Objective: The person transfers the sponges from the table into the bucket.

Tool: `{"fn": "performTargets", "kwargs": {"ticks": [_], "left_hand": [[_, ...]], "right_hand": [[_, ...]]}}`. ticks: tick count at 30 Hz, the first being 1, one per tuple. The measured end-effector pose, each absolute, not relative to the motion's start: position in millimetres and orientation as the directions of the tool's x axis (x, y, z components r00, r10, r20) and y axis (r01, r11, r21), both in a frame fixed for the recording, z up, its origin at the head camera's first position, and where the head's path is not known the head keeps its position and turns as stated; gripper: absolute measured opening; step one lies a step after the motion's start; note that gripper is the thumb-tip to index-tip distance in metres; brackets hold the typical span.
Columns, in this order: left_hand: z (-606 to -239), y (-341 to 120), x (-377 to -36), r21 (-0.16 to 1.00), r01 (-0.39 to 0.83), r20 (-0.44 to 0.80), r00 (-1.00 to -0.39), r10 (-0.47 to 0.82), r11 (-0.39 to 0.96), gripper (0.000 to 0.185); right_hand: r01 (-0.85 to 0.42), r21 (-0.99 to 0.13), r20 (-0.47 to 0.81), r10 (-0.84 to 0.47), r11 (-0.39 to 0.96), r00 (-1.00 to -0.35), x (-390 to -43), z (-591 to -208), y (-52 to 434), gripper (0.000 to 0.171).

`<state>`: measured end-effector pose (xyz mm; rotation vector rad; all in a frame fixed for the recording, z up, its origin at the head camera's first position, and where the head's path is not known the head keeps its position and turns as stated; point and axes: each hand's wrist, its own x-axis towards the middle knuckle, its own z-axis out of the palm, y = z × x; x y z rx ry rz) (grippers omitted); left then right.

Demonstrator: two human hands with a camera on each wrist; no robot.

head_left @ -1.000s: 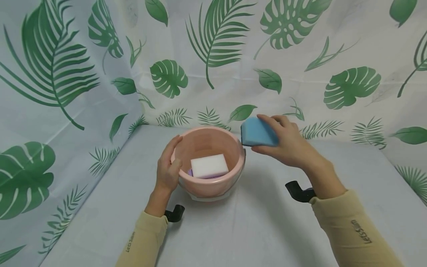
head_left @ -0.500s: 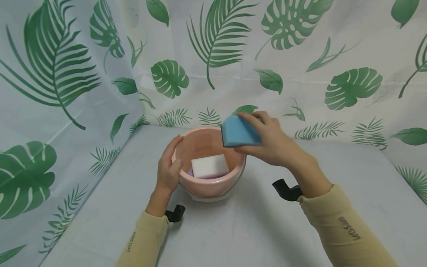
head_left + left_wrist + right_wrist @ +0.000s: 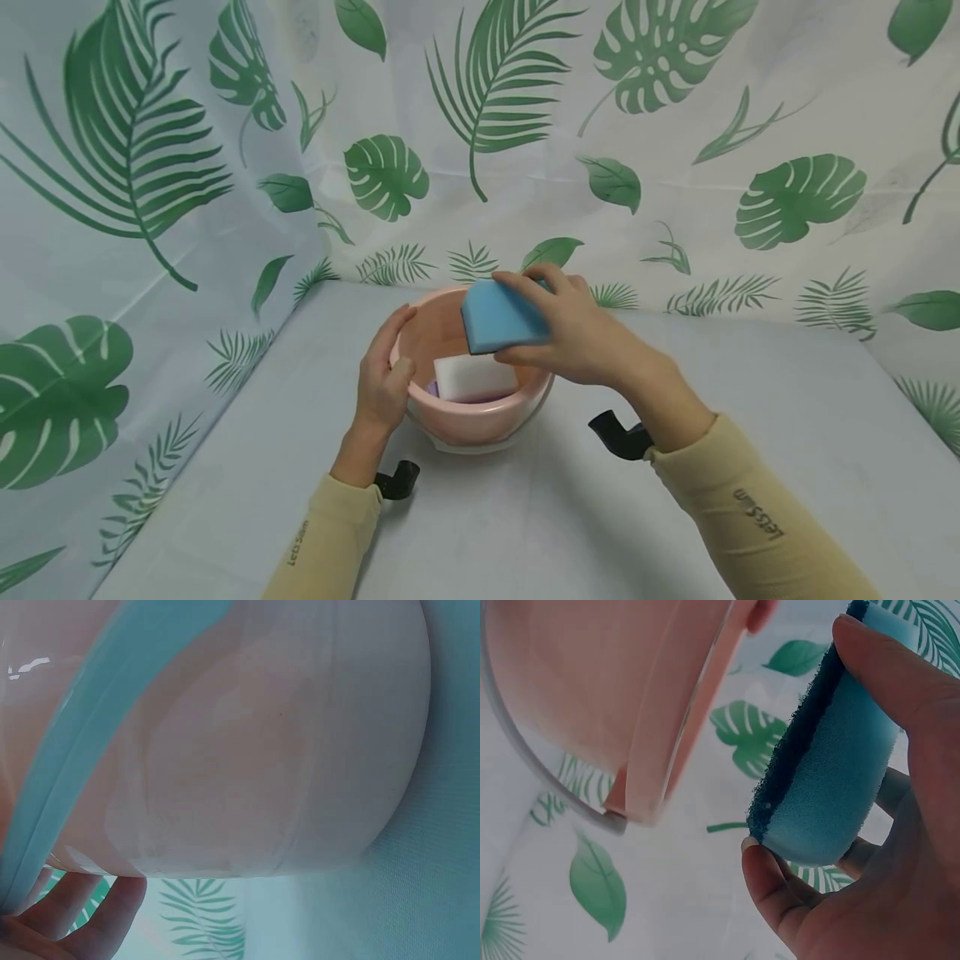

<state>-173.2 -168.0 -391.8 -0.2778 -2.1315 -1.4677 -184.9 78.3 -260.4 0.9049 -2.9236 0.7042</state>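
Blue sponge [image 3: 501, 317] pinched in the right hand [image 3: 581, 337], fingers along its far top edge and thumb beneath, which leaves the near face of the sponge free; it hangs above the open mouth of the pink bucket [image 3: 480, 421], over the far-right part of the rim, not touching it. Right wrist view shows the sponge [image 3: 832, 750] has a darker scouring layer on one side, turned toward the bucket wall [image 3: 592, 690], with the soft blue body seated against the palm. Left hand [image 3: 382, 379] grips the bucket rim on the side opposite the sponge, thumb hooked inside and fingers curled over the outside, probably to steady the bucket. Left wrist view shows only the bucket's outer wall [image 3: 285, 750] and fingertips [image 3: 82, 915] below it. Directly below the held sponge, inside the bucket, lies a white sponge [image 3: 472, 377], flat, with a sliver of something purple [image 3: 431, 387] under its left end; what that is cannot be told. Bucket stands on a pale grey-blue cloth-covered table [image 3: 570, 517]. Behind and to the left, a white backdrop printed with green leaves [image 3: 487, 92] closes in the space.
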Motion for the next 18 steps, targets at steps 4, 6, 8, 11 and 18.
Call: {"fn": "performTargets", "kwargs": {"ticks": [4, 6, 8, 11, 18], "left_hand": [[-391, -168, -173, 0.809, 0.442, 0.522, -0.843, -0.129, 0.387, 0.068], [-391, -168, -173, 0.811, 0.442, 0.521, -0.844, -0.128, 0.382, 0.068], [-390, -168, -172, 0.812, 0.445, 0.522, -0.844, -0.126, 0.377, 0.068], [-391, -168, -172, 0.811, 0.453, 0.526, -0.841, -0.123, 0.370, 0.069], [-391, -168, -172, 0.813, 0.440, 0.517, -0.847, -0.124, 0.380, 0.069]], "right_hand": [[-0.546, -0.415, 0.127, -0.548, 0.728, -0.827, -185, -263, 73, 0.088], [-0.548, -0.414, 0.121, -0.552, 0.727, -0.825, -185, -264, 70, 0.088], [-0.553, -0.406, 0.116, -0.559, 0.728, -0.821, -186, -266, 66, 0.088], [-0.560, -0.379, 0.105, -0.567, 0.737, -0.817, -187, -269, 61, 0.087], [-0.525, -0.308, 0.022, -0.545, 0.794, -0.838, -190, -276, 50, 0.086]]}}
